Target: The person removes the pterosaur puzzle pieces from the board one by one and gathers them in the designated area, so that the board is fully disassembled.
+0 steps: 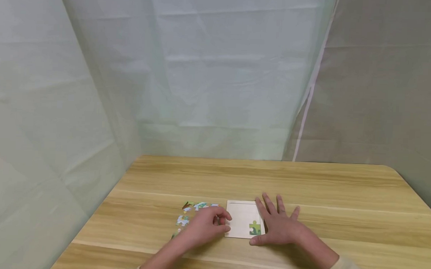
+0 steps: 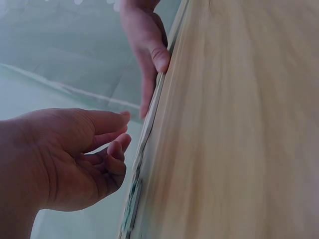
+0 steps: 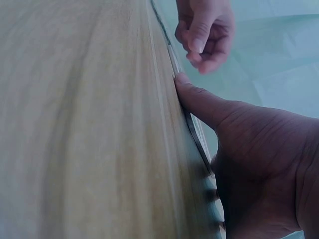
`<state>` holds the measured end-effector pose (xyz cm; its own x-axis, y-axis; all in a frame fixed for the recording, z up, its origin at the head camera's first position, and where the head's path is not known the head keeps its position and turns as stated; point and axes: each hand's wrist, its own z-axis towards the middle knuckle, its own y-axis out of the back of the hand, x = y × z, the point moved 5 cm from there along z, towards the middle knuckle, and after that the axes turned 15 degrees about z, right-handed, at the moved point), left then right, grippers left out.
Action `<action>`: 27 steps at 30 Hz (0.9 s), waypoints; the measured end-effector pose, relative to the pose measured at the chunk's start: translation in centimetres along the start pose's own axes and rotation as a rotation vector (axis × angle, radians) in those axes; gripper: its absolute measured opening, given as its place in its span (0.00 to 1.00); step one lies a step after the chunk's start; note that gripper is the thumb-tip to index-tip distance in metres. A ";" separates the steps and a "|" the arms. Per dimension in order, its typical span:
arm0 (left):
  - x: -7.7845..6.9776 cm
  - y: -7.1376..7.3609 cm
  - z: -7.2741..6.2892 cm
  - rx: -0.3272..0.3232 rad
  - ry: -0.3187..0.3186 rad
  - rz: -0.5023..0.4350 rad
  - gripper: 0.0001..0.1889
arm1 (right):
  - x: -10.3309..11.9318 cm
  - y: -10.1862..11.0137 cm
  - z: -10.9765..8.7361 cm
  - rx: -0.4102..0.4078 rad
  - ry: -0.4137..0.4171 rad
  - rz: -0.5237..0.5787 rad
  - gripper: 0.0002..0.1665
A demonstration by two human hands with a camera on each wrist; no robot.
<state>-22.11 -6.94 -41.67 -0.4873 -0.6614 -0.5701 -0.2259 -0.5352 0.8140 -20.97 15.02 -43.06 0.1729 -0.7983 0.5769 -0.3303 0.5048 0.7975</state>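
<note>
A square wooden puzzle tray (image 1: pixel 239 216) lies on the table, with one green jigsaw piece (image 1: pixel 255 228) in its near right corner. My right hand (image 1: pixel 279 227) spreads its fingers along the tray's right side, the thumb by the near right corner. Just over the tray's left edge is my left hand (image 1: pixel 206 226), its fingers loosely bent and the thumb apart from them. In the left wrist view nothing shows between the fingers of that left hand (image 2: pixel 79 157). Seen from the right wrist, the right thumb (image 3: pixel 204 102) rests against the tray's edge.
Several loose jigsaw pieces (image 1: pixel 182 220) lie on the table left of the tray, some of them hidden behind the left hand and forearm. The wooden table (image 1: pixel 341 202) extends to both sides. Pale cloth sheets (image 1: pixel 220 91) hang behind it.
</note>
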 end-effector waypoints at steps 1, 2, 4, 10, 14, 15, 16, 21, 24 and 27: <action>-0.1 -0.2 0.2 0.005 -0.003 -0.004 0.07 | 0.0 0.0 0.0 0.000 0.000 -0.001 0.76; -0.3 -0.3 0.4 0.010 -0.006 -0.011 0.07 | 0.0 0.0 0.0 0.000 -0.001 -0.001 0.76; -0.6 -0.6 0.7 0.019 -0.010 -0.018 0.07 | 0.0 0.0 0.1 -0.001 0.004 -0.001 0.76; -1.8 -1.4 1.7 0.038 -0.016 -0.022 0.08 | -0.1 0.1 0.1 0.000 -0.001 -0.009 0.76; -2.5 -2.2 2.4 0.076 -0.007 -0.040 0.09 | -0.1 0.2 0.1 -0.003 0.002 -0.014 0.76; -2.6 -2.4 2.6 0.083 -0.004 -0.035 0.10 | -0.1 0.2 0.1 -0.003 0.003 -0.013 0.76; -2.8 -2.6 2.8 0.090 -0.005 -0.035 0.10 | -0.1 0.2 0.1 -0.004 0.004 -0.015 0.75; -3.3 -3.4 3.4 0.108 -0.025 -0.011 0.14 | 0.0 0.0 0.0 -0.005 0.010 -0.019 0.75; -3.5 -3.7 3.6 0.114 -0.031 -0.008 0.15 | 0.0 -0.1 0.0 -0.011 0.014 -0.020 0.75; -3.6 -3.9 3.7 0.123 -0.032 -0.005 0.17 | 0.0 -0.1 0.0 -0.016 0.011 -0.015 0.75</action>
<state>-22.61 -0.52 -42.35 -0.5121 -0.6407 -0.5720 -0.3294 -0.4686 0.8197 -20.94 15.03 -43.13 0.1883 -0.8022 0.5666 -0.3131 0.4978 0.8088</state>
